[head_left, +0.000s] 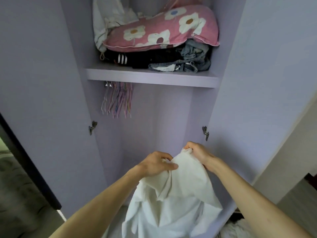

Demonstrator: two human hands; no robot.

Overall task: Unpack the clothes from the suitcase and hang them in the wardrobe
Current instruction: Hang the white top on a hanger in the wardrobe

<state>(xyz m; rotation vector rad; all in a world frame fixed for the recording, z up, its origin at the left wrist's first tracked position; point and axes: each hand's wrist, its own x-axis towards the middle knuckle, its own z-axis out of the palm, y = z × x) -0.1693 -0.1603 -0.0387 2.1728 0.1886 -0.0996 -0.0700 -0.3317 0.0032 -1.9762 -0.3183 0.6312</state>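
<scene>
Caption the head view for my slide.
Left hand and right hand hold a white garment before the open wardrobe, hangers inside.

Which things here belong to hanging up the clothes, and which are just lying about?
Job: white garment, gripped by left hand and right hand; bare hangers; wardrobe.
Lying about, on the shelf: pink flowered pillow; black striped garment; denim clothes; white cloth bundle.

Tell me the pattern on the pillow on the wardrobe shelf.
Pink with large white flowers, seen in the head view: pillow.

home bedroom — lilac wardrobe (51, 83), hangers (118, 98), floral pillow (159, 30) on shelf (151, 77)
</scene>
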